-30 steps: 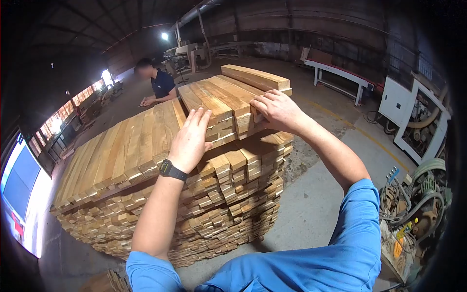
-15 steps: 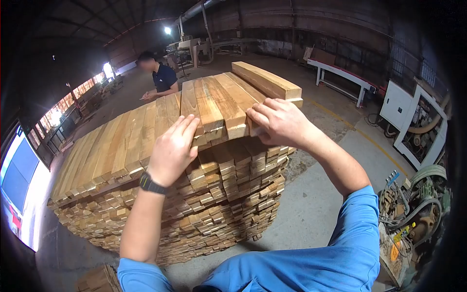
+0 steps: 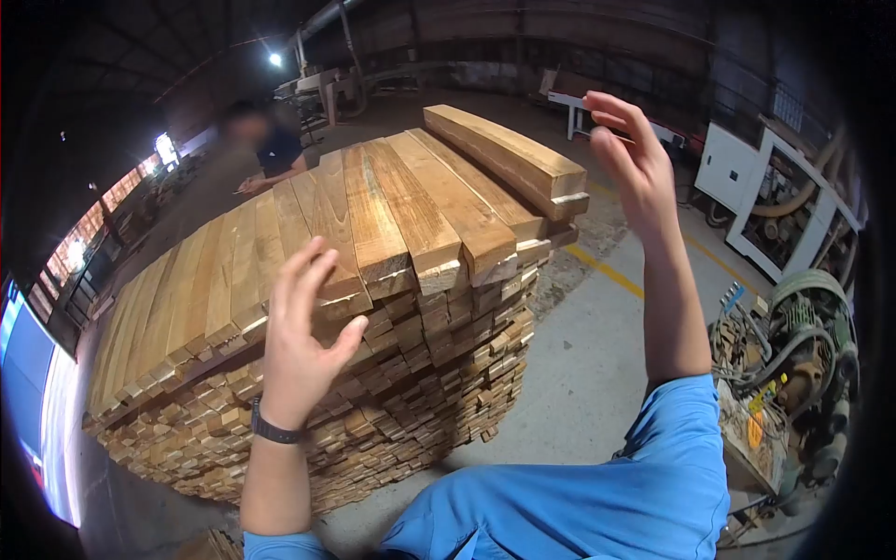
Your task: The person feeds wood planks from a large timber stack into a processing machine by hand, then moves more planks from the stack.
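Note:
A tall stack of wooden planks [image 3: 219, 275] fills the middle of the view, its top layer laid side by side with ends uneven. My left hand [image 3: 303, 341] is raised at the near edge of the stack, thumb and fingers apart, with nothing in it; a dark watch is on that wrist. Up and to the right, beyond the stack's right corner, my right hand [image 3: 635, 159] hangs in the air with fingers spread and empty. Near it, a thicker plank [image 3: 504, 154] lies on the right side of the top layer.
A person [image 3: 271, 145] in a dark shirt stands behind the stack. White machine cabinets [image 3: 737, 168] and a white-framed table [image 3: 571, 117] are at the right back. Hoses and a green motor [image 3: 793, 322] sit at the lower right. A yellow line [image 3: 611, 273] crosses the floor.
Both hands have let go of the plank ends. My right hand has risen up and to the right; my left has drawn back slightly. The view has shifted.

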